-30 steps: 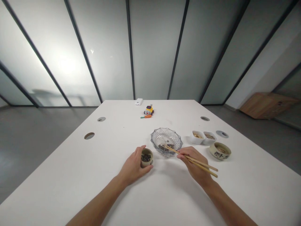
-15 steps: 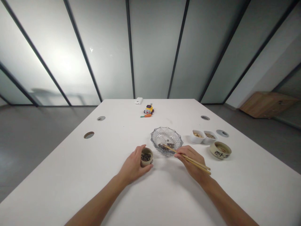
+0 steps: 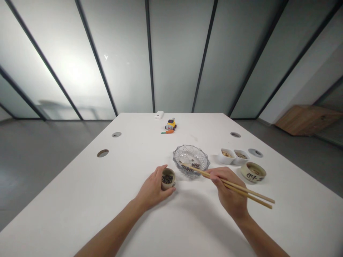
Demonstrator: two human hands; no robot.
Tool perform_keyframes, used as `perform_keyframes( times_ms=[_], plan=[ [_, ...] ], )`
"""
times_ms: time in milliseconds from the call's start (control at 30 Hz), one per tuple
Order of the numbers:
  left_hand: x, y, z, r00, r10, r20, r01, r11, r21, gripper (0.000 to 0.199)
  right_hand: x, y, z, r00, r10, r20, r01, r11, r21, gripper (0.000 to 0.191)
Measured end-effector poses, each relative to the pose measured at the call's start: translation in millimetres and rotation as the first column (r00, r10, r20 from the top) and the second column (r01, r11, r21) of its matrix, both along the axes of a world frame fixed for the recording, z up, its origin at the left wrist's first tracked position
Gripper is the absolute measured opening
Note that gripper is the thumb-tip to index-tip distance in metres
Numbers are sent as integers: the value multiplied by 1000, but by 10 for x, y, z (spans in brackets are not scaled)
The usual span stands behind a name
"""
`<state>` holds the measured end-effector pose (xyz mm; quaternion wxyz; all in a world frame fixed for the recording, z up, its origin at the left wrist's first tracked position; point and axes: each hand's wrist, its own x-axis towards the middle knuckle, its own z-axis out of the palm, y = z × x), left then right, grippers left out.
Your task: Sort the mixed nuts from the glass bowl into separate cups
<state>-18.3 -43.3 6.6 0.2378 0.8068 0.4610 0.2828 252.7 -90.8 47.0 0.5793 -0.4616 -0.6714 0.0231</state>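
My left hand (image 3: 152,189) is wrapped round the left side of a small beige cup (image 3: 172,185), which holds dark beans (image 3: 167,179). In my right hand (image 3: 230,189) is a pair of wooden chopsticks (image 3: 249,193), their tips over the near left part of a clear glass bowl (image 3: 191,157). More dark beans (image 3: 195,166) lie in the bottom of that bowl. Whether the tips grip a bean cannot be made out. The cup stands on the white table, just left of and nearer than the bowl.
Two small white dishes (image 3: 226,157) with pale pieces and a beige bowl with dark characters (image 3: 253,172) stand at the right. Farther back are a toy car (image 3: 170,124), a toy carrot (image 3: 168,132) and a white object (image 3: 159,115). Round holes (image 3: 103,153) pierce the table.
My right hand has shifted right and the chopsticks lie flatter, their rear ends reaching farther right. My left hand still holds the cup. The whole view has shifted slightly.
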Motion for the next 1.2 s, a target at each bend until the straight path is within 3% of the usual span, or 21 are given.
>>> perform_keyframes(
  times_ms=[167, 333, 533, 733, 1033, 1200],
  plan=[
    [4, 0, 1, 1000, 7, -20, -7, 1000, -15, 78, -105, -75, 57, 985, 175, 8, -175, 984, -25, 16],
    [-2, 4, -9, 1000, 4, -19, -4, 1000, -9, 77, 101, 137, -9, 993, 80, 89, -77, 997, -32, 16],
    [-2, -3, -9, 1000, 11, 3, -11, 1000, -9, 77, 213, 327, -136, 985, 138, 103, -118, 978, -173, 26],
    [-8, -4, -9, 1000, 9, 4, -9, 1000, -5, 77, 184, 344, -244, 976, 206, 64, -189, 959, -213, 25],
    [-5, 0, 13, 1000, 8, -12, -8, 1000, -28, 76, 197, 339, -278, 971, 211, 111, -190, 966, -177, 23],
    [-7, 6, -4, 1000, 4, -18, -5, 1000, -30, 77, 199, 326, -201, 985, 124, 123, -110, 988, -110, 24]
  ],
)
